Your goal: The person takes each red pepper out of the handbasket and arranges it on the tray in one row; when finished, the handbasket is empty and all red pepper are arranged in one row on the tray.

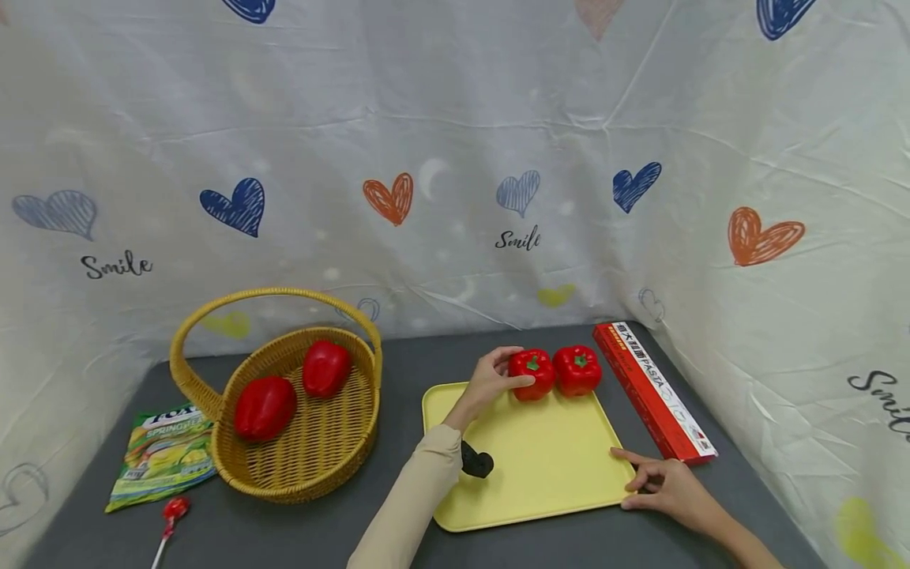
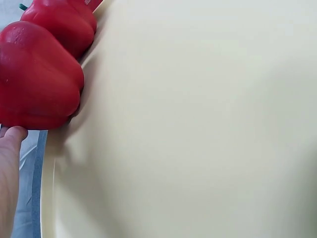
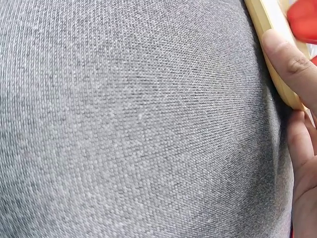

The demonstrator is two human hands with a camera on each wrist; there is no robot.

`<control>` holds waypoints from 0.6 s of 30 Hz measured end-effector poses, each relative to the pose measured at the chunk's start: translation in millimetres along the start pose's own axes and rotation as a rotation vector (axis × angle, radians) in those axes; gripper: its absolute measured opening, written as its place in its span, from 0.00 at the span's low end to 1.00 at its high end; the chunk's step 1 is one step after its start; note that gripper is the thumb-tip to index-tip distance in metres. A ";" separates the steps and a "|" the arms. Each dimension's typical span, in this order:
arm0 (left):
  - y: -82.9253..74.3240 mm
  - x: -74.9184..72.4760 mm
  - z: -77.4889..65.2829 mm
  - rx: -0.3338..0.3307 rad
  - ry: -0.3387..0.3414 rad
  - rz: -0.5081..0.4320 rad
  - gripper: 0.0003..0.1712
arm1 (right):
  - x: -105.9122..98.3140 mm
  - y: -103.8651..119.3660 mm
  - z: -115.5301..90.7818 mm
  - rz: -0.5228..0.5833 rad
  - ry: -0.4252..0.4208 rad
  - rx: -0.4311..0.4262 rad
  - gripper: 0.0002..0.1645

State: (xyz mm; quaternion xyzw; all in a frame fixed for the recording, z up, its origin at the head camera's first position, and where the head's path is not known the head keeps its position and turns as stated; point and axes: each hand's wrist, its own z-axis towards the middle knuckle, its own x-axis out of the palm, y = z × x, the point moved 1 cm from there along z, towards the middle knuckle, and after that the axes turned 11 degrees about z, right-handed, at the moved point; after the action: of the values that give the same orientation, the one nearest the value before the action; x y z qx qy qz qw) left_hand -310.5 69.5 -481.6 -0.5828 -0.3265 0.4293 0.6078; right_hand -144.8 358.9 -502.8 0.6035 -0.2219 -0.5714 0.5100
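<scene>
A yellow tray (image 1: 547,458) lies on the dark grey table. At its far edge two red bell peppers stand side by side with green stems up. My left hand (image 1: 494,375) holds the left bell pepper (image 1: 533,374), its thumb in front and its fingers at the side and behind. The right bell pepper (image 1: 577,370) stands next to it, close or touching. In the left wrist view, only the thumb (image 2: 12,136) and part of the palm show beside the pepper. My right hand (image 1: 664,490) grips the tray's near right corner, thumb and fingers on its edge.
On the left stands a yellow wicker basket (image 1: 370,442) with an arched handle and two red peppers inside. A green-yellow snack bag (image 1: 159,458) and a red lollipop (image 1: 174,510) lie beside it. Right of the tray is a red pasta box (image 1: 654,391). Patterned cloth (image 1: 455,276) hangs behind.
</scene>
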 end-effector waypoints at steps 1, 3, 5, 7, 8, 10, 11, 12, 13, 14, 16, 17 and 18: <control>0.7 1.2 0.4 0.005 0.000 -0.003 0.33 | 0.3 0.3 0.2 -0.002 0.000 -0.001 0.10; 1.7 2.9 1.1 0.014 0.008 -0.016 0.33 | 0.7 0.3 0.6 0.000 -0.004 0.006 0.10; 1.5 4.2 1.6 0.029 0.021 -0.031 0.33 | 0.6 -0.3 0.5 -0.006 -0.010 0.012 0.10; 1.2 5.0 1.6 0.037 0.027 -0.047 0.33 | 0.7 -1.0 0.5 -0.006 -0.013 0.027 0.10; 1.3 5.3 1.7 0.035 0.030 -0.053 0.33 | 0.7 -1.3 0.6 -0.005 -0.013 0.030 0.10; 1.2 5.6 1.6 0.033 0.033 -0.064 0.32 | 0.8 -1.9 0.7 -0.005 -0.008 0.028 0.10; 0.9 5.7 1.5 0.030 0.033 -0.068 0.32 | 1.0 -1.9 0.7 0.000 -0.006 0.028 0.10; 0.2 5.5 1.3 0.026 0.033 -0.073 0.33 | 1.2 -1.9 0.8 0.004 -0.005 0.027 0.10; -1.1 5.2 1.0 0.022 0.034 -0.075 0.33 | 1.4 -1.8 0.8 0.008 -0.007 0.021 0.10; -2.8 4.7 0.6 0.017 0.034 -0.071 0.33 | 1.4 -1.6 0.8 0.011 -0.005 0.014 0.10; -8.2 3.4 -1.2 0.012 0.041 -0.063 0.33 | 1.5 -1.5 0.6 0.018 -0.009 0.011 0.10; -11.5 2.7 -2.3 0.010 0.044 -0.056 0.33 | 1.5 -1.2 0.5 0.020 -0.010 0.011 0.10; -14.5 1.9 -3.2 0.011 0.049 -0.048 0.34 | 1.4 -1.1 0.3 0.021 -0.012 0.013 0.11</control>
State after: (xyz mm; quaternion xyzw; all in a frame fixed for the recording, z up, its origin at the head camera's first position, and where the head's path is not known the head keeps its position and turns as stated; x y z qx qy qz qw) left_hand -304.7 70.6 -467.7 -0.5818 -0.3229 0.4022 0.6289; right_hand -145.1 358.0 -504.3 0.6009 -0.2351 -0.5683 0.5105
